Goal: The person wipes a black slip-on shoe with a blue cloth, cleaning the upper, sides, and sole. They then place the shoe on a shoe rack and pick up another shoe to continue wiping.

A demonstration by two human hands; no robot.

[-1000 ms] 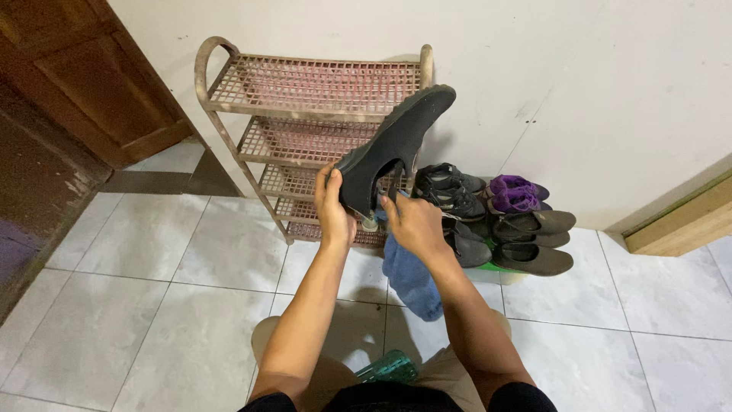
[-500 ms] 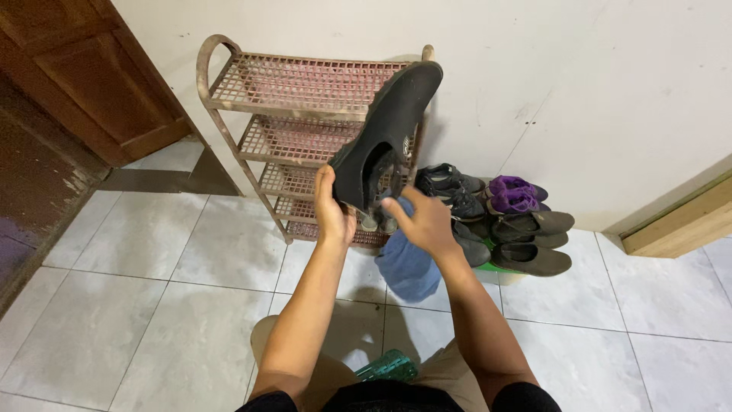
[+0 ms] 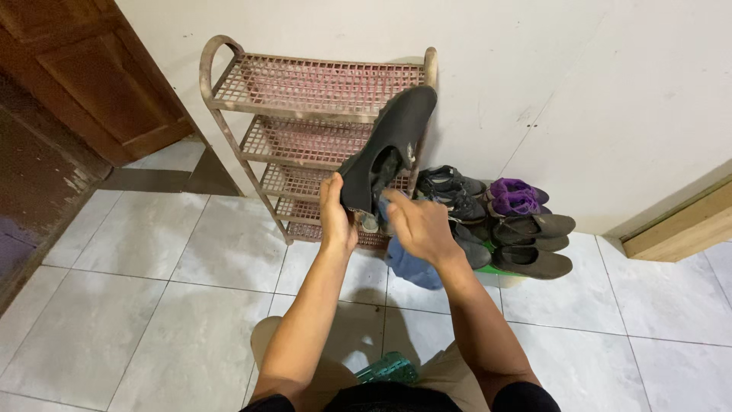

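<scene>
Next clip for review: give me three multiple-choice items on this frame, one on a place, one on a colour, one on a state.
1. Where does the pile of shoes lie?
A. On the top shelf of the rack
B. On the floor to the right of the shoe rack
C. By the wooden door

2. What colour is the cloth in the right hand?
A. Blue
B. Red
C. White

3. How is the black shoe held?
A. Flat on the tiles
B. Standing on a shelf
C. Lifted off the floor, heel end gripped in the left hand, toe pointing up

Answers: 1 B, the pile sits on the tiles against the wall, right of the rack. 2 A, blue fabric hangs below the right hand. 3 C, the shoe is in the air in front of the rack, the left hand closed round its lower end.
</scene>
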